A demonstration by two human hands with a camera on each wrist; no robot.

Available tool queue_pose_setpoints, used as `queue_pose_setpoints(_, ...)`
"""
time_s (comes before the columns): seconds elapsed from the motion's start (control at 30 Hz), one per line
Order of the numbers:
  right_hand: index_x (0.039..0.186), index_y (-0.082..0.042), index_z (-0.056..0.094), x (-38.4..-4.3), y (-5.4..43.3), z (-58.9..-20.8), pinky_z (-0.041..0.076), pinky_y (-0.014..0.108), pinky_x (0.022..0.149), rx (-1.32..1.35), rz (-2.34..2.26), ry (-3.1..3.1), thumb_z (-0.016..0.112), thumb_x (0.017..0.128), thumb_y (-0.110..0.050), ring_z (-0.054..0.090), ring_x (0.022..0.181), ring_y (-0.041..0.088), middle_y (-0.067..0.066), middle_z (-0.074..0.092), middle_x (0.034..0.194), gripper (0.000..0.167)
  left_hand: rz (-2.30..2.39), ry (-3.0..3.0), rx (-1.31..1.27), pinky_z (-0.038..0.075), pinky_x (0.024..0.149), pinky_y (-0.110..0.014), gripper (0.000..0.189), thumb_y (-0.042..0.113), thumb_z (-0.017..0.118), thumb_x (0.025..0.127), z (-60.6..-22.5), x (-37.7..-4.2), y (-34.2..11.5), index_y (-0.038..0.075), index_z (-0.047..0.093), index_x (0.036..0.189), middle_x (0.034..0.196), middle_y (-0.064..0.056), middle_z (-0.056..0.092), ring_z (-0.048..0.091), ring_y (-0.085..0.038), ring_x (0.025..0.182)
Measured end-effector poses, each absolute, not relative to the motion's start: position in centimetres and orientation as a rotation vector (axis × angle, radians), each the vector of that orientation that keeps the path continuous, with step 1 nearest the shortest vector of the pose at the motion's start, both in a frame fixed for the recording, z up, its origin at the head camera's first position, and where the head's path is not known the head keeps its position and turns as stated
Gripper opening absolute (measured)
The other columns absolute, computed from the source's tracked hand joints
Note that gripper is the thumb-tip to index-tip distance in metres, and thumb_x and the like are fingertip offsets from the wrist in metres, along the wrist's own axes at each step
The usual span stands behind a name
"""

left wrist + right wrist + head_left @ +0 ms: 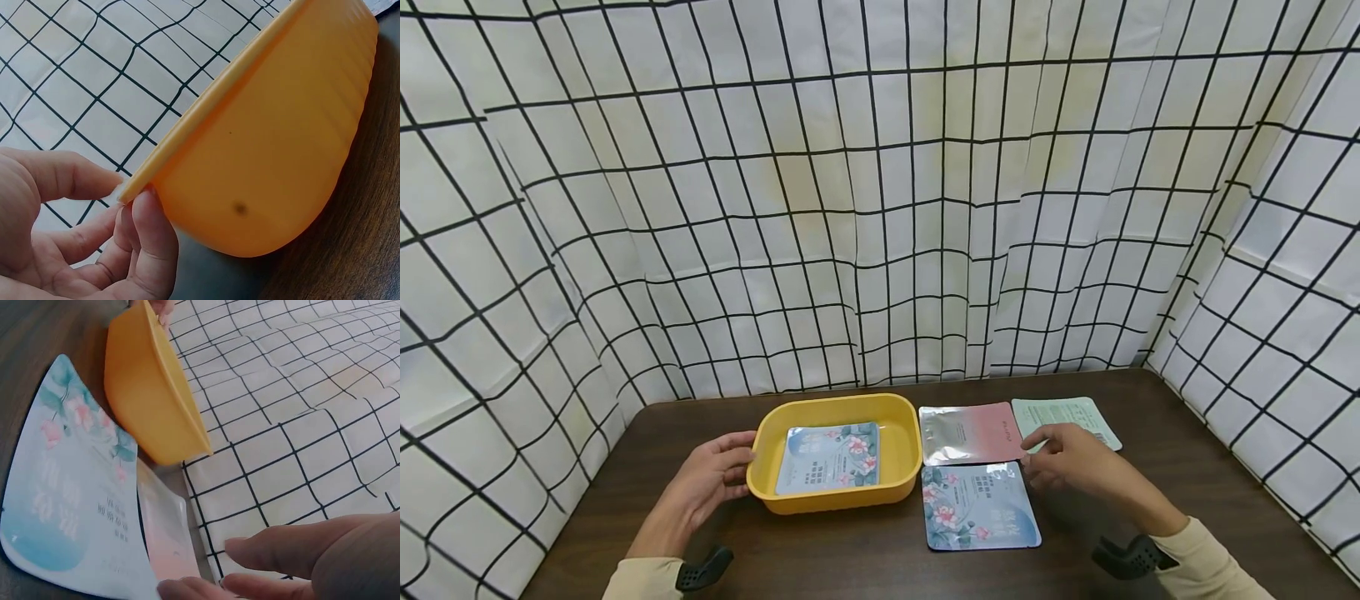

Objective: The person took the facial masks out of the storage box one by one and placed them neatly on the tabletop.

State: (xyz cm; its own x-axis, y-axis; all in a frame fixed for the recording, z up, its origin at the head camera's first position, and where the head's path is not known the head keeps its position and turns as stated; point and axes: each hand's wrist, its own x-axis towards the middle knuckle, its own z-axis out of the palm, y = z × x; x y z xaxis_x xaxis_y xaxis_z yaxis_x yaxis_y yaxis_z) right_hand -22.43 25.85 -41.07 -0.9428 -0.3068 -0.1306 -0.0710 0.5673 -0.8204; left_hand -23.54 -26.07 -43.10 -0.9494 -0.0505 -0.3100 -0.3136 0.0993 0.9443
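Observation:
A yellow plastic basin (842, 502) stands on the table, with a light-blue flowered sachet (829, 457) lying flat inside. At its left end my left hand (713, 475) pinches the rim between thumb and fingers; the left wrist view shows the fingertips (149, 215) under the lip. To the right of the basin lie a silver-and-pink sachet (973, 433) and, nearer me, a second light-blue flowered sachet (981, 508). My right hand (1071, 458) hovers at their right edges, thumb apart from the fingers, its fingertips overlapping the blue sachet's corner in the right wrist view.
A mint-green sachet (1067, 417) lies behind my right hand, beside the pink one. The dark wood table (820, 558) ends at the back against a white grid-patterned curtain (880, 208), which also encloses both sides.

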Motion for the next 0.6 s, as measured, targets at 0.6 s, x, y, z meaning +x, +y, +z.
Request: queue_pose_setpoints(0.6, 0.136, 0.003, 0.057, -23.5, 22.2, -39.4, 0.059, 0.042, 0.086, -0.412, -1.669, 2.291, 0.068, 0.098, -0.023, 0.074, 0.100, 0.030, 0.023, 0.071, 0.117, 0.047, 1.924, 2.199, -0.375, 0.058, 0.076, -0.036, 0.052, 0.016, 0.063, 0.099, -42.9, -23.5, -25.9, -0.001, 0.046, 0.145, 0.121, -0.016, 0.063, 0.064, -0.024, 0.089)
